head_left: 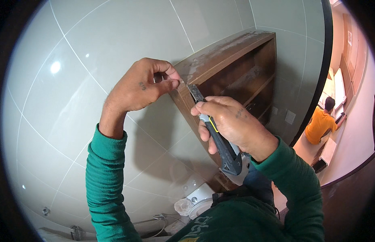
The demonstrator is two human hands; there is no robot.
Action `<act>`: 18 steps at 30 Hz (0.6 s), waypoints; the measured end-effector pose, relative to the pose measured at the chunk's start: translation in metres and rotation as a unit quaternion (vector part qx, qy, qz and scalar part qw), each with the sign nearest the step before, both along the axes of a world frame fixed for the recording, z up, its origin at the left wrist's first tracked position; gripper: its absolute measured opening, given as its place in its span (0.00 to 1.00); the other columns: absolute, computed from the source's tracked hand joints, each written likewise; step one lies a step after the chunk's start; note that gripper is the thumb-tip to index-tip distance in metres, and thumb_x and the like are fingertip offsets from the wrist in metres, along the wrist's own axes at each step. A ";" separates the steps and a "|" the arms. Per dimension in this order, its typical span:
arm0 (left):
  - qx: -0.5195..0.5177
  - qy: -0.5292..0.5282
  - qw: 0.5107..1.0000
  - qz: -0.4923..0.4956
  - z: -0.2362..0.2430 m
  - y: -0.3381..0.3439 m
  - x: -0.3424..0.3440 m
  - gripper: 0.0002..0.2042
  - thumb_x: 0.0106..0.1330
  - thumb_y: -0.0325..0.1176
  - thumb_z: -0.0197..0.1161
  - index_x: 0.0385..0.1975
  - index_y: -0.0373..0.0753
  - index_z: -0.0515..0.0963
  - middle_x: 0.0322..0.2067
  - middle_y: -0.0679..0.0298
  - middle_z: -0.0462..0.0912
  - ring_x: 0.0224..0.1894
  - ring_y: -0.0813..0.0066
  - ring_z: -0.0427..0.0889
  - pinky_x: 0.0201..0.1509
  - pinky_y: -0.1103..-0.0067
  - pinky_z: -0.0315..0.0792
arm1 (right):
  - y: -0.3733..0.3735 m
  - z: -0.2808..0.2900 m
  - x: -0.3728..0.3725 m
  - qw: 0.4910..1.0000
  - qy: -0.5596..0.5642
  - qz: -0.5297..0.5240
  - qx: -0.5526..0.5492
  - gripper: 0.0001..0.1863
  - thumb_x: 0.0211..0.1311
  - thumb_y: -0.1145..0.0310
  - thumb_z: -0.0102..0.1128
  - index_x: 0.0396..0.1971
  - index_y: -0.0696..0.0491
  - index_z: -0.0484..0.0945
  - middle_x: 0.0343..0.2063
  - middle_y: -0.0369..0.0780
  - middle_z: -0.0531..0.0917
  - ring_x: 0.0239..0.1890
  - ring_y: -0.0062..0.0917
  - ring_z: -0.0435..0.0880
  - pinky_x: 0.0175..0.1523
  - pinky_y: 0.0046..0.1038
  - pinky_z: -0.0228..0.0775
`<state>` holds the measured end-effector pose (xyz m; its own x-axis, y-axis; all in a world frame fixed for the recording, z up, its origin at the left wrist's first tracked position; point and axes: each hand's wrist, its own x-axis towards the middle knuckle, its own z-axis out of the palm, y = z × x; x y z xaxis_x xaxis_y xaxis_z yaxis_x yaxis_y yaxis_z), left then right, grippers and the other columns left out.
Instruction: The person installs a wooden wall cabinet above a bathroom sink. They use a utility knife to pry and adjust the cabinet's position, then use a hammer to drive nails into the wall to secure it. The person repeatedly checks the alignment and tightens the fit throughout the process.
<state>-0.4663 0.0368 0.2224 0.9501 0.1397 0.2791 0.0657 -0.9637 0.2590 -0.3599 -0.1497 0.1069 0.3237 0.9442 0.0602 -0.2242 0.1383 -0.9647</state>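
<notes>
Two hands recorded. Right hand (pixel 232 121): fingers closed around a grey-and-yellow utility knife (pixel 219 141), blade tip against the front corner of a brown wooden shelf unit (pixel 236 60). Left hand (pixel 143 84): fingers pinched shut at that same corner. Shelf unit was mounted on a grey tiled wall (pixel 115 32); white plate (pixel 290 117) lower right.

glossy, smooth ceramic wall tiles (pixel 94 44) catch bright glints. the wooden shelf unit (pixel 236 64) is dark, matt veneer — its top dusty and smeared pale. the utility knife (pixel 219 141) has a dull metal blade and matt grey plastic body — green sleeves (pixel 102 173) are soft knit cloth.
</notes>
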 end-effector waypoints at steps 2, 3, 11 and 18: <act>0.011 0.006 1.000 0.014 0.001 -0.004 0.000 0.05 0.65 0.25 0.70 0.37 0.33 0.86 0.31 0.64 0.87 0.38 0.76 0.84 0.46 0.76 0.79 | 0.001 0.001 -0.001 1.000 -0.006 -0.003 -0.002 0.21 0.73 0.57 0.47 0.50 0.61 0.73 0.23 0.44 0.82 0.15 0.29 0.80 0.21 0.29 0.70; 0.012 0.007 1.000 0.017 0.002 -0.006 0.000 0.05 0.64 0.25 0.70 0.37 0.33 0.86 0.31 0.64 0.87 0.38 0.76 0.84 0.46 0.76 0.79 | 0.001 0.003 -0.003 1.000 -0.008 -0.007 -0.010 0.22 0.73 0.57 0.46 0.51 0.61 0.73 0.23 0.44 0.82 0.15 0.29 0.81 0.21 0.29 0.70; -0.016 -0.003 1.000 0.004 0.001 0.004 0.001 0.06 0.64 0.27 0.71 0.36 0.32 0.86 0.27 0.64 0.86 0.31 0.78 0.80 0.40 0.78 0.75 | 0.001 0.010 -0.009 0.999 0.016 -0.018 -0.033 0.16 0.72 0.59 0.53 0.47 0.56 0.76 0.22 0.41 0.81 0.15 0.27 0.81 0.22 0.27 0.72; -0.102 -0.022 0.995 0.002 -0.008 0.005 -0.003 0.08 0.65 0.30 0.73 0.39 0.36 0.84 0.33 0.70 0.83 0.37 0.78 0.79 0.45 0.78 0.74 | 0.002 0.007 -0.007 0.998 -0.021 -0.048 -0.018 0.16 0.73 0.59 0.53 0.47 0.56 0.76 0.21 0.40 0.80 0.15 0.26 0.80 0.21 0.27 0.72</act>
